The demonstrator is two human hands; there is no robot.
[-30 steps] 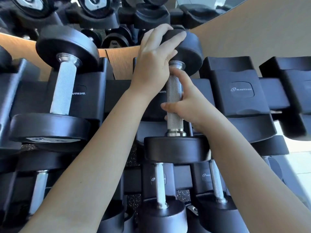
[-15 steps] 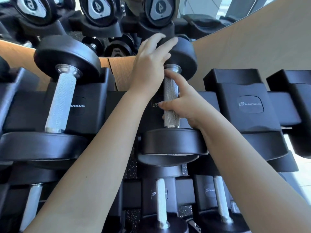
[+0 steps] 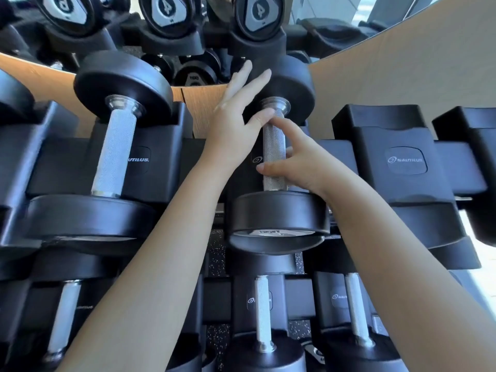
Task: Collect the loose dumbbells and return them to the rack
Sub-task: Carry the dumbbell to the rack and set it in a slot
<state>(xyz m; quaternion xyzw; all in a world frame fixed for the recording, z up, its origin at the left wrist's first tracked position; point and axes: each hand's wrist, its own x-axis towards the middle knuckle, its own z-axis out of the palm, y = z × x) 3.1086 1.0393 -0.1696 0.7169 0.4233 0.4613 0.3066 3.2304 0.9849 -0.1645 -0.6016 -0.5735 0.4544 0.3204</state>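
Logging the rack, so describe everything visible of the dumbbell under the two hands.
The dumbbell has two round matte black heads, seemingly rubber, joined by a knurled silver handle with a flared far collar. It lies in an upper-row rack cradle, handle pointing away, a pale label on its near face. The left hand rests straight-fingered on the far head, thumb at the handle; the right hand holds the handle, index finger lifted.

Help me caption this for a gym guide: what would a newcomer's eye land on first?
Two bare arms meet at the middle dumbbell on the rack: the left hand lies flat against its far head, and the right hand pinches the knurled handle. Next comes the neighbouring dumbbell seated to its left, then the empty saddle on the right.
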